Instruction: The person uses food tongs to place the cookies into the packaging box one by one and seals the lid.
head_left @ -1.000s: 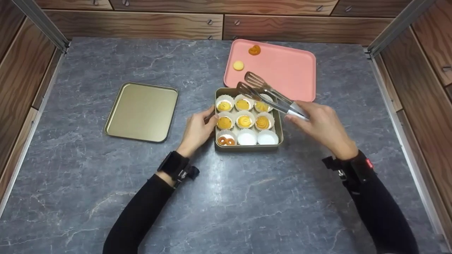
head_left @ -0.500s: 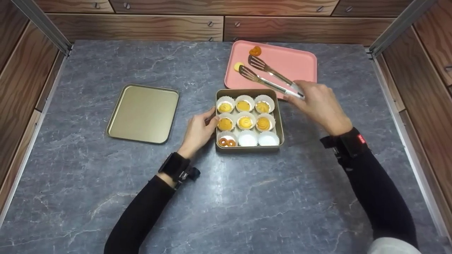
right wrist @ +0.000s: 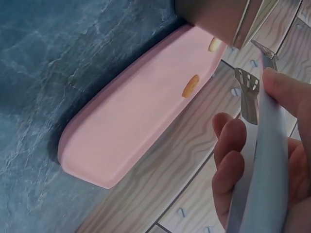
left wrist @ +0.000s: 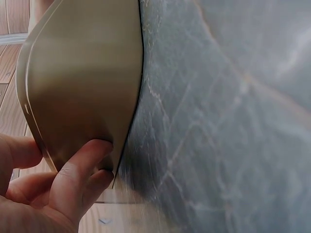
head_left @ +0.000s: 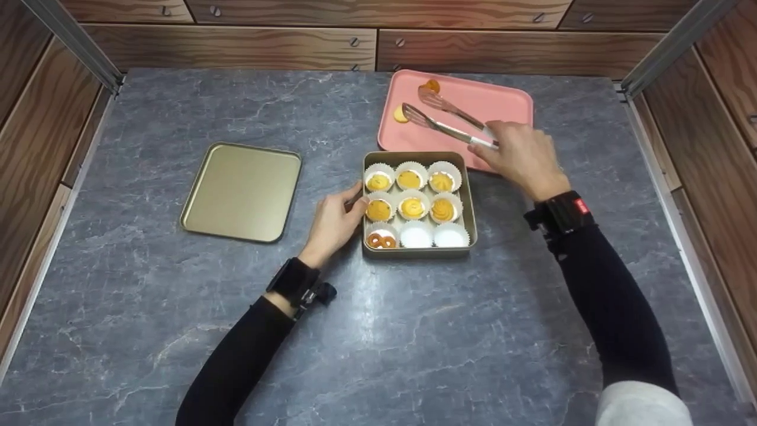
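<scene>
We hold the tongs (head_left: 448, 129) in our right hand (head_left: 523, 157), thumb against one arm and fingers curled round the other. The tips stand well apart with nothing between them. They hang over the left part of the pink tray (head_left: 502, 106), where two treats lie: a pale round cookie (head_left: 400, 113) and, farther back, a pretzel (head_left: 433, 85). From the head view, the near tip overlaps the edge of the cookie and the far tip the edge of the pretzel; we cannot tell how high they hang.

Our left hand (head_left: 334, 222) grips the left wall of the tin (head_left: 417, 253), thumb at the rim and fingers against the outside. That seems a sound hold, light enough not to bend the wall.

To pick up well, we should settle on one treat, bring both tips level beside it, low to the tray, and squeeze only until it lifts; cookies like these probably crumble. Since both treats sit close to the tips, closing from here could nudge the wrong one.

Two paper cups (head_left: 416, 235) look bare, middle and right in the tin's near row, beside the cup of small pretzels (head_left: 381, 240).
</scene>
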A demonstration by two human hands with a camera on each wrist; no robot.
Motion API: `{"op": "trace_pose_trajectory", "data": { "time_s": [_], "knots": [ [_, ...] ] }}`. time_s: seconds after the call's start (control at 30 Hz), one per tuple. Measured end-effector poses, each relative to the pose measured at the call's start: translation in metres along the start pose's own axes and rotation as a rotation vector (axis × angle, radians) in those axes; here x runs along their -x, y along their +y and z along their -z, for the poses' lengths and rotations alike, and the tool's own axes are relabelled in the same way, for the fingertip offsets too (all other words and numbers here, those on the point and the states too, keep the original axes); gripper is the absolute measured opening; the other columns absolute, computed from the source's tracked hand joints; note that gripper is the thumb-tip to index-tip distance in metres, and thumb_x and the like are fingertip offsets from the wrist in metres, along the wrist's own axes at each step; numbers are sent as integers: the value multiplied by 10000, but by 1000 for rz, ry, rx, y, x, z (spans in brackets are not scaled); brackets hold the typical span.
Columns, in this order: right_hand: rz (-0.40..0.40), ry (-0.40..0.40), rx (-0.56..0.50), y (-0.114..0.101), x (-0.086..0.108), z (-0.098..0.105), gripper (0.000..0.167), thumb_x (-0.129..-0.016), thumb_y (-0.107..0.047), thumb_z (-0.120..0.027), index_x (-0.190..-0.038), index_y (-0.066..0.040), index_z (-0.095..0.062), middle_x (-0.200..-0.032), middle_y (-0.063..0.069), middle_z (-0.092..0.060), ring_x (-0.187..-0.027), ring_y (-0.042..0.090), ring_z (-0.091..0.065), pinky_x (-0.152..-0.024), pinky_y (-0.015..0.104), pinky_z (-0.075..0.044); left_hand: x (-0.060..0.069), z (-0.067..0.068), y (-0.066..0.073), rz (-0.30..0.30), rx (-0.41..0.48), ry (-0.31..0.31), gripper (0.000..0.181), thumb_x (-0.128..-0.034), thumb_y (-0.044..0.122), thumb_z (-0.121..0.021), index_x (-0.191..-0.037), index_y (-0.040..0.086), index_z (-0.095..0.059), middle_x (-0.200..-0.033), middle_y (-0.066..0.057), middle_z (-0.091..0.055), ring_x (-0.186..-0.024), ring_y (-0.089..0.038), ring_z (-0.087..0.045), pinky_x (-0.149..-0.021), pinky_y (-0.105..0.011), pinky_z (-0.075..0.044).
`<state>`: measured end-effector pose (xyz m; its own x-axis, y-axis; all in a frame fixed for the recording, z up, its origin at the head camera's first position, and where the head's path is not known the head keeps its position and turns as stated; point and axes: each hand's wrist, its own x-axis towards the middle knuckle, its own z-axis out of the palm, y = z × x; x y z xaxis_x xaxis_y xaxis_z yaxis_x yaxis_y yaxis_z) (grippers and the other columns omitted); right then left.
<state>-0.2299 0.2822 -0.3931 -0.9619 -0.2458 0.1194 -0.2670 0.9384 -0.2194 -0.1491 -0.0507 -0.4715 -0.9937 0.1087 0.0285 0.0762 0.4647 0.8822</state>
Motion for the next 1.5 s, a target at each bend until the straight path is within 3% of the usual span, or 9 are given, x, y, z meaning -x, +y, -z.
{"op": "trace_pose_trajectory", "data": {
  "time_s": [0.2,0.4,0.63,0.73,0.83,0.97,1.07,1.3,1.5],
  "knots": [
    [-47,-111,-11,0,-16,0,384,-985,-497,-663,-1066,-123,-698,-827,81,-614,-780,325,-582,-633,514,-457,0,0,-1,16,7,-7,461,-1015,203,-639,-1431,17,-568,-1441,-171,-573,-869,-222,-647,-805,-308,-545],
    [-63,-169,2,-2,-28,0,440,-975,-539,-660,-1164,-144,-709,-851,79,-622,-802,307,-575,-635,463,-429,0,-1,-1,20,28,-25,471,-1033,194,-617,-1455,5,-532,-1236,-230,-709,-468,-79,-355,-448,-205,-363],
    [-38,-153,-3,-3,-37,-8,404,-964,-486,-700,-1093,-104,-724,-775,63,-593,-748,296,-557,-598,422,-382,0,-1,-2,19,20,-24,463,-1031,198,-616,-1449,11,-542,-1418,-188,-608,-430,-49,-320,-408,-188,-336],
    [-29,-150,-18,-5,-40,-11,403,-961,-471,-708,-1098,-93,-729,-769,66,-599,-749,302,-566,-608,420,-386,0,-1,-2,24,18,-20,462,-1029,191,-622,-1448,14,-544,-1424,-177,-604,-511,-108,-451,-476,-222,-415],
    [-36,-152,-23,-6,-41,-13,396,-961,-468,-708,-1087,-93,-731,-774,66,-612,-756,309,-582,-618,423,-406,0,-1,-1,21,6,-16,461,-1025,191,-629,-1443,14,-549,-1442,-156,-589,-911,-215,-705,-799,-295,-579],
    [-45,-155,-24,-4,-42,-15,413,-959,-462,-713,-1135,-88,-740,-790,75,-638,-765,312,-595,-635,427,-424,0,-1,0,17,2,-20,461,-1026,195,-627,-1440,8,-550,-1473,-140,-551,-1340,-294,-567,-1162,-406,-419],
    [-48,-161,-26,-3,-42,-17,447,-956,-460,-720,-1200,-86,-736,-794,82,-646,-765,314,-598,-637,430,-428,0,0,0,20,1,-25,467,-1027,202,-627,-1445,9,-547,-1478,-144,-545,-1334,-300,-570,-1162,-414,-419],
    [-60,-171,-26,-2,-42,-19,485,-957,-463,-720,-1277,-99,-717,-807,91,-640,-782,322,-599,-643,438,-430,-1,0,0,36,7,-38,476,-1031,213,-628,-1455,17,-537,-1485,-152,-537,-865,-364,-628,-917,-413,-553],
    [-58,-184,-25,-2,-41,-21,455,-967,-453,-711,-1252,-98,-718,-800,95,-625,-790,330,-600,-651,459,-440,-1,0,-1,20,0,-28,473,-1023,207,-640,-1443,11,-549,-1472,-150,-549,-1341,-278,-566,-1160,-400,-420]
  ]
}}
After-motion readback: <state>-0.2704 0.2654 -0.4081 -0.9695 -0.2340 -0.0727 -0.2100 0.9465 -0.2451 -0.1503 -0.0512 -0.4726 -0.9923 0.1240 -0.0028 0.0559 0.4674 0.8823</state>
